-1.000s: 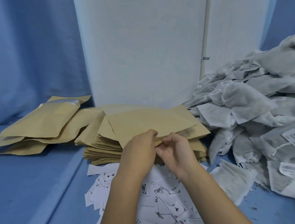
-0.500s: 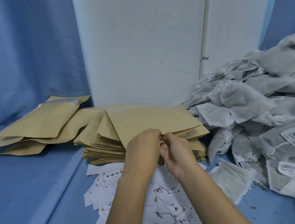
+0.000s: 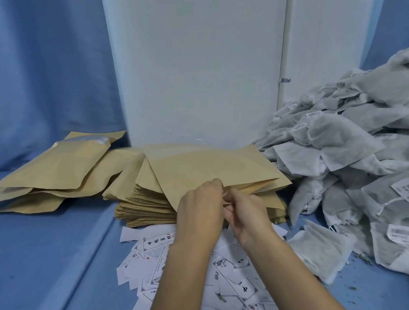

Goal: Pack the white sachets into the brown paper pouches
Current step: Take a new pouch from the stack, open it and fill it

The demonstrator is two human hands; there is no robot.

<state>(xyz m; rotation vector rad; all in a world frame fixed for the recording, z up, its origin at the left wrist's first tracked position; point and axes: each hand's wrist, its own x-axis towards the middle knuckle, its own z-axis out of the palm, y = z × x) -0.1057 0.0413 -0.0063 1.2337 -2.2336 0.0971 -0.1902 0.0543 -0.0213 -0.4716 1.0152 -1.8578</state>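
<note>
Here, both hands meet at the near edge of the top brown paper pouch, which lies on a thick stack of flat pouches in the middle of the blue surface. The left hand curls its fingers over that edge and pinches it. The right hand, touching the left, grips the same edge from below, seemingly on the pouch's under layer, though the fingertips are hidden between the two hands. The pouch's mouth gapes slightly along its near right side.

The white sachets are heaped just right of the stack, and one loose sachet lies flat beside the right forearm. Left of the stack a few bulging pouches overlap one another. Printed paper slips are scattered under the forearms. Behind stand a white panel and a blue curtain.
</note>
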